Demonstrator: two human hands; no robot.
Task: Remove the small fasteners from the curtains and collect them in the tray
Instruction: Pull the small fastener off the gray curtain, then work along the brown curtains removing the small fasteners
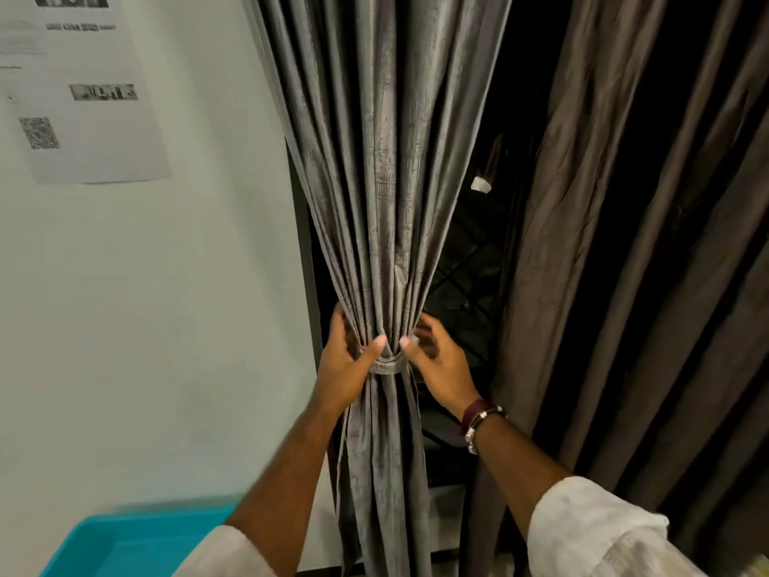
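Note:
A grey curtain (387, 181) hangs gathered at mid-height by a narrow grey tie band (389, 365) wrapped around its folds. My left hand (347, 364) wraps the bunched cloth from the left, thumb pressed just above the band. My right hand (437, 364) comes in from the right, thumb touching the curtain at the band and fingers spread behind the folds. A turquoise tray (125, 543) sits at the bottom left, partly hidden by my left sleeve. No small fastener is clearly visible.
A second brownish curtain (624, 285) hangs to the right, with a dark window gap between the two. A white wall on the left carries a printed sheet (79, 89) with a QR code.

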